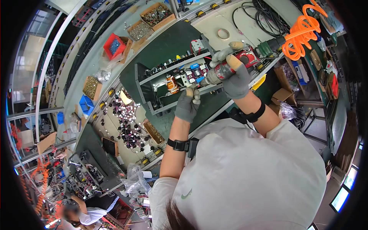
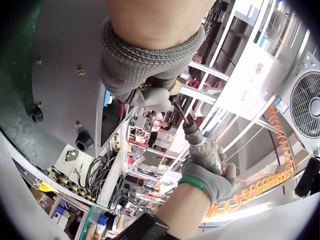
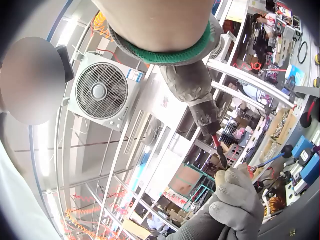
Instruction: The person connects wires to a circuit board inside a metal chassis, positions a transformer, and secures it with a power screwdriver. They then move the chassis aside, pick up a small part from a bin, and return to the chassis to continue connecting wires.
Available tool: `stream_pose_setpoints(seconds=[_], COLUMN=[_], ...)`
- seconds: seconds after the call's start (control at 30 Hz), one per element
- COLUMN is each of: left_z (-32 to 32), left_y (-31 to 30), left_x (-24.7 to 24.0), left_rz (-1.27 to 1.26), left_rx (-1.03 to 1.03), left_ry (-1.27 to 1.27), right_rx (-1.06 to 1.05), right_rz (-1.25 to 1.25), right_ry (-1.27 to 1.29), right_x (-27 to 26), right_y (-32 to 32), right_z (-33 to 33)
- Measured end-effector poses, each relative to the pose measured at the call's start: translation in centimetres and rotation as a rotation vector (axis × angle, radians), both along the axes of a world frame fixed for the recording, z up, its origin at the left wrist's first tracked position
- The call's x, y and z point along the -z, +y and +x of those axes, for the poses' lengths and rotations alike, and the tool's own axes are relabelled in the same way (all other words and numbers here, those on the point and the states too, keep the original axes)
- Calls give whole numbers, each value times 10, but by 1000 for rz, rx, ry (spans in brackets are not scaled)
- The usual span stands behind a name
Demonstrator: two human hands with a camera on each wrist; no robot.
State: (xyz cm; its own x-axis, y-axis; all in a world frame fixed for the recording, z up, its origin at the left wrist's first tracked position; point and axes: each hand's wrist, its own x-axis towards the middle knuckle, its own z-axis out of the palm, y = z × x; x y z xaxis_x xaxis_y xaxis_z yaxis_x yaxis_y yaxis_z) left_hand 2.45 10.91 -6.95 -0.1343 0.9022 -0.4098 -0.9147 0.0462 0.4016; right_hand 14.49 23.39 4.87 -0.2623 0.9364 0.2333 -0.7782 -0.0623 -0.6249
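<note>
In the head view my gloved right hand (image 1: 235,82) grips a red and grey power driver (image 1: 219,74), fingers wrapped around its body. My gloved left hand (image 1: 186,109) is at the near edge of a dark metal case (image 1: 142,73) holding electrical parts. The left wrist view shows small brass-coloured pieces (image 2: 144,86) within the curled fingers of the left hand (image 2: 150,97); their exact shape is unclear. The driver's bit (image 3: 218,150) points at the left fingertips in the right wrist view; whether they touch is unclear. The right fingers are mostly hidden there.
A green mat (image 1: 128,78) lies under the case. Beyond are a red bin (image 1: 114,45), cardboard trays of small hardware (image 1: 156,15) and a blue bin (image 1: 86,104). An orange coiled hose (image 1: 303,34) runs at upper right. Small connectors (image 1: 130,130) lie scattered to the left.
</note>
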Motion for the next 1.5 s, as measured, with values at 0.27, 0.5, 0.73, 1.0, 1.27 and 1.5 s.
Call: stream_pose_setpoints(seconds=[0.27, 0.5, 0.73, 1.0, 1.27, 1.5], left_z=[3, 2, 1, -36, -62, -83], left_y=[-1, 2, 12, 46, 58, 68], left_x=[-9, -16, -31, -41, -13, 54], left_rz=[125, 72, 15, -733, -610, -663], left_rx=[19, 73, 166, -30, 456, 454], left_ry=[62, 255, -62, 2226, 2638, 1102], right_rx=[8, 1, -15, 92, 102, 146], right_rz=[0, -12, -50, -105, -109, -94], right_ry=[-14, -76, 1, -168, -198, -153], right_x=[0, 0, -5, -12, 2, 18], right_y=[-1, 9, 14, 21, 27, 35], right_z=[-1, 1, 4, 15, 16, -11])
